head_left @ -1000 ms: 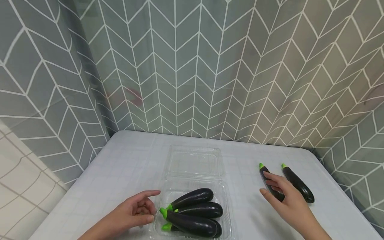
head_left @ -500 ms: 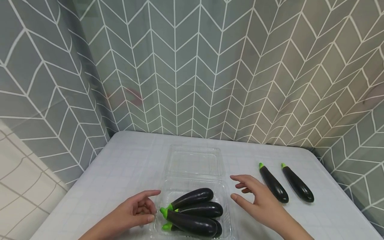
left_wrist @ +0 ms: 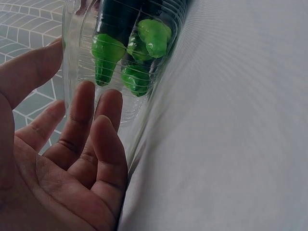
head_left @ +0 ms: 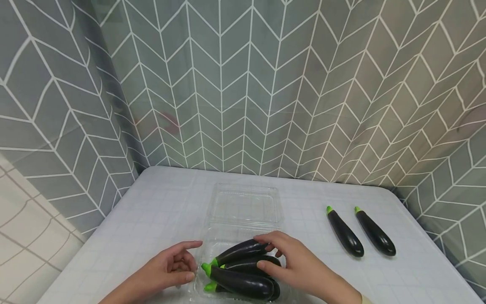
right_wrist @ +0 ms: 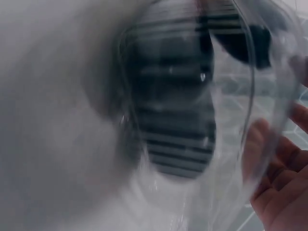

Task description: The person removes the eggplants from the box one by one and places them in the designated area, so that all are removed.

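Several dark purple eggplants (head_left: 243, 283) with bright green stems lie heaped in a clear plastic clamshell box (head_left: 206, 236), seen in the head view. My right hand (head_left: 294, 261) hovers over the box's right side, fingers loosely bent, thumb and fingertips overlapping the right ends of the upper eggplants. In the right wrist view, its fingers (right_wrist: 288, 149) show past the blurred clear wall. Beside the box's left wall, my left hand (head_left: 172, 266) is relaxed and holds nothing; in the left wrist view its fingertips (left_wrist: 84, 91) are close to that wall, near the green stems (left_wrist: 106, 50).
The box's clear lid (head_left: 244, 204) lies folded back behind it. Two more eggplants, one nearer (head_left: 345, 234) and one farther right (head_left: 376, 234), rest on the white-covered table (head_left: 163, 202). A grey patterned curtain (head_left: 235, 84) hangs along the back and sides.
My right hand has moved left from beside the two loose eggplants to above the box. The left hand and the eggplants have stayed in place.
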Tool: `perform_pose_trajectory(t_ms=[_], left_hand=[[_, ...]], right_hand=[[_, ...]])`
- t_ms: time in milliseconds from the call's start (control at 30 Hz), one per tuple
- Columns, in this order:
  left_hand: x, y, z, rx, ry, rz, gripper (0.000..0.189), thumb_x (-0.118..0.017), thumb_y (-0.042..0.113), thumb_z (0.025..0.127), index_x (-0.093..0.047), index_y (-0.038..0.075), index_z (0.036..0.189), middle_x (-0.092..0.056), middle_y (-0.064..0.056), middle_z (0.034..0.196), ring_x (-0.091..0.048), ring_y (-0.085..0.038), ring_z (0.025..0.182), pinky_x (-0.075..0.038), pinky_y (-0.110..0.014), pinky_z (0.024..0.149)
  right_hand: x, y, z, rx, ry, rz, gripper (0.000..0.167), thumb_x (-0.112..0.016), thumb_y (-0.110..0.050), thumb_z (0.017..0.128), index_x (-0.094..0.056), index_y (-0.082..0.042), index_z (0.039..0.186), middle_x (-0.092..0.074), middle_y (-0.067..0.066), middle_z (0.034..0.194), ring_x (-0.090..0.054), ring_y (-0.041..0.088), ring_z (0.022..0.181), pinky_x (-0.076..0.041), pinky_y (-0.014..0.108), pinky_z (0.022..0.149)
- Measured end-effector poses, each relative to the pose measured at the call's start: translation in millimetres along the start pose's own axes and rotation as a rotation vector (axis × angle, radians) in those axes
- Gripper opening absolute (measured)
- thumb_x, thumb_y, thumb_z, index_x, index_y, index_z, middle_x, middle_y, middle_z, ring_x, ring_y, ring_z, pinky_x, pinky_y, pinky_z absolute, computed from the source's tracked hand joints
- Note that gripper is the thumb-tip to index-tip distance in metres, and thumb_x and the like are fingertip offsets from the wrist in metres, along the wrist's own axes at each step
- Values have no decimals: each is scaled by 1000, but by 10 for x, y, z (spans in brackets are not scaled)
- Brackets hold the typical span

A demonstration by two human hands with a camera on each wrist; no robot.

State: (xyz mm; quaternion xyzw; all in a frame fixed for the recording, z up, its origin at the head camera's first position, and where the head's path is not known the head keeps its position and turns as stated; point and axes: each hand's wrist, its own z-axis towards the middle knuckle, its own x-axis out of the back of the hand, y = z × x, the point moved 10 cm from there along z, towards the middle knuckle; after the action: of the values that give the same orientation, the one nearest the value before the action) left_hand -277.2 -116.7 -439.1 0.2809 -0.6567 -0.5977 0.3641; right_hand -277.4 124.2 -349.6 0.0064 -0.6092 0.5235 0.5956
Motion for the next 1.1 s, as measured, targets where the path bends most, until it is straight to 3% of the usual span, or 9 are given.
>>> perform_pose_trajectory(t_ms=[333,500,633,1100], left_hand=[[21,4,5,-5,5,-8,62,-64,9,97,-34,-1,150,-62,-19,106,-64,-22,92,-52,-28,80],[12,-19,-4,9,4,-23,61,-64,10,97,-35,-1,150,-62,-19,106,-63,-22,92,-52,-28,80],[11,-15,-12,8,7,-13,62,-64,10,97,-35,0,150,-62,-18,106,-63,-23,92,-51,-28,80],[20,-45,-19,53,29,-26,64,-66,11,96,-35,0,150,-61,-19,107,-63,-24,94,-51,-28,81]], right_hand=[[-280,-150,116,31,-151,43,43,-62,-42,98,-54,-30,138,-58,-4,127,-60,10,103,-51,32,86],[-399,-178,124,35,-224,33,40,-60,-46,98,-59,-27,133,-59,-8,123,-58,7,103,-50,28,86],[-468,-169,113,4,-288,73,35,-58,-48,98,-61,-32,129,-58,-13,121,-55,2,104,-49,25,84],[-527,-141,72,-47,-356,61,37,-60,-54,94,-63,-37,127,-58,-22,116,-55,0,98,-48,25,81]])
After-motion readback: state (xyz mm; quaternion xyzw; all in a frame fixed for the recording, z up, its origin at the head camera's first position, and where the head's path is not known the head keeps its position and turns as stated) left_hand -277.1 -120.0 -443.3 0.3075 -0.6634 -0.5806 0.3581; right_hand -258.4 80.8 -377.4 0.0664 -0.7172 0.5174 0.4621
